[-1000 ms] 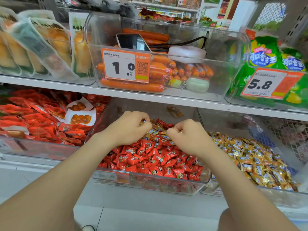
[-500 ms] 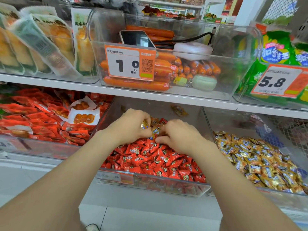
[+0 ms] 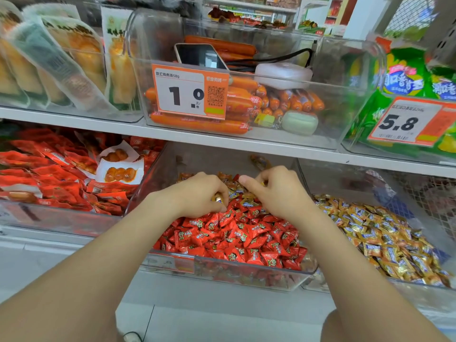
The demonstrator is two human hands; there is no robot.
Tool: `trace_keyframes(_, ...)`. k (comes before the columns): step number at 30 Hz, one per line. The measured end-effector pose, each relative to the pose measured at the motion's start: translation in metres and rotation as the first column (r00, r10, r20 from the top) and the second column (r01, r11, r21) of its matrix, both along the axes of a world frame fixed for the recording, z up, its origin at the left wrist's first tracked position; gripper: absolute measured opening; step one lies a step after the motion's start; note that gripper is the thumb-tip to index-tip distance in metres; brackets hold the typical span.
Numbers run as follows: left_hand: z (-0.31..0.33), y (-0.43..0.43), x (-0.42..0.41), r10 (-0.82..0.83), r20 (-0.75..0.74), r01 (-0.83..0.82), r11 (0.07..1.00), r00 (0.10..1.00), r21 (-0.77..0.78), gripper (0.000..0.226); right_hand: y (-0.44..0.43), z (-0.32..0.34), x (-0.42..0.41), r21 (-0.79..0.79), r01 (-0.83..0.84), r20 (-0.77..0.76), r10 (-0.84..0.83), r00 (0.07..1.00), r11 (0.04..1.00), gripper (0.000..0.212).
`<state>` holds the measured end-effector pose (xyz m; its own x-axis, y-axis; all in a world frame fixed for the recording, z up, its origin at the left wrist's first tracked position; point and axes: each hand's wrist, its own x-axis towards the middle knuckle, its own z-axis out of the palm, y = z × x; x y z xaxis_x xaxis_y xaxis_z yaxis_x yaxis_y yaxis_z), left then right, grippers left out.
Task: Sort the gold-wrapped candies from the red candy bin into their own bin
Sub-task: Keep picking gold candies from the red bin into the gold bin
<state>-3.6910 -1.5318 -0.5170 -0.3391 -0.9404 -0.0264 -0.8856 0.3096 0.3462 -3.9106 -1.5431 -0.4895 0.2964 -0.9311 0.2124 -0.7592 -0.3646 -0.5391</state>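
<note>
Item: gold-wrapped candies [image 3: 238, 190], strays at rear of red candy bin [image 3: 160, 174]. L hand [image 3: 197, 193] curled round several. R hand [image 3: 278, 191] curled, apparently pinching one; grip part hidden. Advice: pick w/ fingertips, leave red candies [image 3: 234, 238], empty both into gold bin [image 3: 340, 183] at right.

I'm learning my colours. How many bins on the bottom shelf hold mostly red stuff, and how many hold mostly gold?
Mostly red: 2 (snack packet bin, red candy bin)
Mostly gold: 1 (gold candy bin)
Total: 3
</note>
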Motion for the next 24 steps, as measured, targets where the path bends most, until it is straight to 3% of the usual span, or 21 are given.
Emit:
trace_keyframes(5, 0.005, 0.006, 0.004, 0.049, -0.109, -0.06, 0.993, 0.993, -0.099, 0.011, 0.003, 0.006, 0.002, 0.117, 0.004, 0.032, -0.007, 0.999, 0.993, 0.023)
trace_keyframes(11, 0.022, 0.012, 0.019, 0.172, -0.219, -0.208, 0.966, 0.961, -0.153, 0.019, -0.017, -0.003, 0.014, 0.003, -0.04, -0.074, 0.04, 0.996, 0.999, 0.048)
trace_keyframes(13, 0.02, 0.012, 0.023, 0.247, -0.241, -0.285, 0.949, 0.939, -0.137, 0.021, -0.026, -0.008, 0.018, -0.024, -0.108, -0.154, 0.103, 0.983, 0.994, 0.047)
trace_keyframes(16, 0.017, 0.008, 0.027, 0.365, -0.22, -0.406, 0.895, 0.905, -0.184, 0.038, -0.038, -0.018, 0.025, -0.023, -0.184, -0.261, 0.172, 0.95, 0.983, 0.026)
trace_keyframes(20, 0.009, -0.001, 0.023, 0.395, -0.118, -0.411, 0.892, 0.911, -0.189, 0.064, -0.048, -0.022, 0.033, 0.066, -0.261, -0.336, 0.268, 0.903, 0.963, 0.046)
trace_keyframes(22, 0.009, -0.003, 0.018, 0.37, -0.049, -0.373, 0.911, 0.928, -0.179, 0.065, -0.051, -0.025, 0.037, 0.15, -0.327, -0.38, 0.359, 0.852, 0.933, 0.044)
trace_keyframes(24, 0.009, -0.006, 0.015, 0.322, 0.007, -0.318, 0.939, 0.947, -0.133, 0.047, -0.051, -0.028, 0.039, 0.232, -0.349, -0.423, 0.417, 0.804, 0.908, 0.041)
